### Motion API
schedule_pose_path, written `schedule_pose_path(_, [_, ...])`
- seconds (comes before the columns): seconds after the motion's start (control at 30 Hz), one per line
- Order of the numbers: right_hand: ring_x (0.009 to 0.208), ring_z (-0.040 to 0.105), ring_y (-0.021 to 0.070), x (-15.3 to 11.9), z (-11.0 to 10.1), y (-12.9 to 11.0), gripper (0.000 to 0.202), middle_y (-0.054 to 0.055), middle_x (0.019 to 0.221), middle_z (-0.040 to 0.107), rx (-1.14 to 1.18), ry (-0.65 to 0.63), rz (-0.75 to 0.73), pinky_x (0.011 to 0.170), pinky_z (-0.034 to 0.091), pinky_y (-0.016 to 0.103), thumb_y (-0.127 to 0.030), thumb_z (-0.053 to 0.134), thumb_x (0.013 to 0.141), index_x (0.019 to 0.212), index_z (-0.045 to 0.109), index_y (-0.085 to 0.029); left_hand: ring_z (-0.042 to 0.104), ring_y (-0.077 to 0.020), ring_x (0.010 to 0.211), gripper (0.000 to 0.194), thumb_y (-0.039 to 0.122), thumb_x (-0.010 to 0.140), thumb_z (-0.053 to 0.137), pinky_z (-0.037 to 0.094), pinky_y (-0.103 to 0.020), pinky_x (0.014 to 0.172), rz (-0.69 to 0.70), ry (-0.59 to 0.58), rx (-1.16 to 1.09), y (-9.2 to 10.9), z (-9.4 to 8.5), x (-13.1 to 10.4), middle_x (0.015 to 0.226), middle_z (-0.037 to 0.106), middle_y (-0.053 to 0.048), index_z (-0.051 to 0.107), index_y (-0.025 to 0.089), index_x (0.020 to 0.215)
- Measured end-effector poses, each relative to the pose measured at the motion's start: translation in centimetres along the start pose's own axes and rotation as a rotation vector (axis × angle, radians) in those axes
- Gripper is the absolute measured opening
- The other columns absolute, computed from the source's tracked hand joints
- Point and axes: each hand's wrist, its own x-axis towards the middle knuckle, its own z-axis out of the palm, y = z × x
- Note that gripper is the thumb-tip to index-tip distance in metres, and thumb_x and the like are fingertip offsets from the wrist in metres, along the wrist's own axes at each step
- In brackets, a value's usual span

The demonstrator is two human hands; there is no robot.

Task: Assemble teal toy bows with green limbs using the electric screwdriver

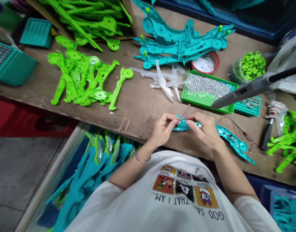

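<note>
Here's one teal shell lying along the near edge of the desk, and two hands on it: left hand and right hand, both closed, pinching thin wires over its left end. Just beyond, one green tray of silver pieces; behind that, one red basket. Toward the right edge, one black-handled tool and one tub. Farther left, one green arm beside a heap, too tangled to count.

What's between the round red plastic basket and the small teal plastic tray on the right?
A green plastic tray of small silvery metal pieces, partly under a grey tool, in the head view.
</note>
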Motion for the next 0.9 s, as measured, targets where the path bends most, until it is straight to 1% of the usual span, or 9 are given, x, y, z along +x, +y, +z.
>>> schedule_pose_path(0.1, [0.078, 0.073, 0.0171, 0.5, -0.4, -1.3, 0.036, 0.004, 0.084, 0.079, 0.000, -0.067, 0.071, 0.074, 0.054, 0.030, -0.037, 0.053, 0.106, 0.085, 0.079, -0.021, 0.072, -0.0175, 0.103, 0.014, 0.034, 0.103, 0.063, 0.057, -0.034, 0.092, 0.104, 0.014, 0.128, 0.6, 0.0, -0.1, 0.107, 0.075, -0.008, 0.067, 0.020, 0.100])
schedule_pose_path(0.23, [0.082, 0.078, 0.0214, 0.7, -0.2, -1.7, 0.019, 0.003, 0.098, 0.083, 0.049, -0.110, 0.130, 0.073, 0.059, 0.032, -0.037, 0.068, 0.096, 0.099, 0.084, -0.027, 0.070, -0.0184, 0.106, 0.013, 0.032, 0.103, 0.063, 0.056, -0.036, 0.094, 0.207, 0.050, 0.228, 1.2, -0.3, -0.1, 0.110, 0.073, -0.009, 0.068, 0.020, 0.098])
schedule_pose_path(0.37, [0.083, 0.080, 0.0243, 0.9, 1.1, -1.0, 0.022, 0.004, 0.099, 0.084, 0.177, -0.084, 0.160, 0.073, 0.062, 0.035, -0.045, 0.075, 0.090, 0.101, 0.085, -0.029, 0.070, -0.0191, 0.105, 0.015, 0.034, 0.102, 0.064, 0.056, -0.038, 0.096, 0.195, 0.057, 0.196, 1.1, -0.9, -0.2, 0.109, 0.073, -0.009, 0.069, 0.021, 0.096])
schedule_pose_path(0.47, [0.080, 0.079, 0.0246, 1.2, 1.8, -0.7, 0.020, 0.003, 0.091, 0.084, 0.275, -0.061, 0.175, 0.075, 0.063, 0.036, -0.045, 0.076, 0.089, 0.091, 0.086, -0.028, 0.072, -0.0200, 0.104, 0.020, 0.038, 0.102, 0.062, 0.057, -0.038, 0.093, 0.154, -0.048, 0.142, 1.2, -1.9, 0.0, 0.111, 0.074, -0.010, 0.070, 0.021, 0.096])
schedule_pose_path(0.57, [0.077, 0.077, 0.0230, 1.1, 1.7, -0.2, 0.019, 0.003, 0.088, 0.082, 0.258, -0.051, 0.167, 0.068, 0.060, 0.033, -0.044, 0.075, 0.090, 0.089, 0.084, -0.027, 0.071, -0.0214, 0.109, 0.020, 0.038, 0.103, 0.060, 0.055, -0.038, 0.098, 0.226, -0.132, 0.279, 1.5, -4.8, 1.4, 0.116, 0.074, -0.011, 0.072, 0.022, 0.103])
schedule_pose_path(0.6, [0.076, 0.076, 0.0224, 1.0, 1.6, 0.2, 0.020, 0.003, 0.088, 0.082, 0.211, -0.030, 0.164, 0.066, 0.059, 0.033, -0.043, 0.074, 0.091, 0.090, 0.084, -0.026, 0.070, -0.0224, 0.111, 0.020, 0.036, 0.104, 0.058, 0.054, -0.040, 0.101, 0.261, -0.092, 0.392, 1.5, -6.3, 2.2, 0.117, 0.074, -0.011, 0.072, 0.021, 0.106])
schedule_pose_path(0.67, [0.075, 0.074, 0.0211, 0.7, 1.6, 1.2, 0.020, 0.003, 0.088, 0.081, 0.088, 0.020, 0.142, 0.065, 0.056, 0.033, -0.042, 0.072, 0.092, 0.090, 0.082, -0.025, 0.067, -0.0262, 0.116, 0.022, 0.029, 0.105, 0.051, 0.049, -0.045, 0.105, 0.275, 0.144, 0.685, 1.2, -9.9, 4.5, 0.117, 0.073, -0.014, 0.070, 0.019, 0.109])
schedule_pose_path(0.77, [0.071, 0.072, 0.0195, 0.3, 2.4, 3.0, 0.019, 0.003, 0.084, 0.078, -0.087, 0.073, 0.062, 0.066, 0.054, 0.033, -0.040, 0.070, 0.094, 0.091, 0.080, -0.023, 0.058, -0.0362, 0.128, 0.032, 0.013, 0.098, 0.049, 0.040, -0.058, 0.113, 0.064, 0.396, 1.063, 0.4, -15.0, 8.4, 0.130, 0.067, -0.023, 0.064, 0.010, 0.127])
schedule_pose_path(0.9, [0.071, 0.071, 0.0193, -0.2, 3.8, 4.7, 0.017, 0.004, 0.082, 0.077, -0.198, 0.167, -0.041, 0.069, 0.055, 0.034, -0.035, 0.067, 0.095, 0.090, 0.077, -0.022, 0.059, -0.0391, 0.126, 0.044, 0.002, 0.093, 0.038, 0.040, -0.060, 0.111, -0.113, 0.437, 1.131, -0.6, -17.9, 11.3, 0.122, 0.068, -0.029, 0.060, 0.002, 0.131])
